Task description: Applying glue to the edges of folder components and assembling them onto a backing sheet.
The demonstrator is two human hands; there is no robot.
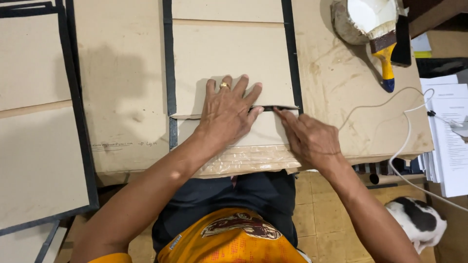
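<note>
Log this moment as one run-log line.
left hand: flat on cardboard panel | right hand: fingertips at black tape edge | nearby: glue bowl, brush

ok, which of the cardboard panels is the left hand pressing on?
The centre cardboard panel, the one edged by black strips on both sides. The left hand lies flat on its lower edge; the right hand touches the seam beside it.

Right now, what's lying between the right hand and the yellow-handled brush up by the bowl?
In the head view, only bare, glue-stained brown cardboard lies between the right hand and the brush, plus a thin white cord curving across it.
</note>
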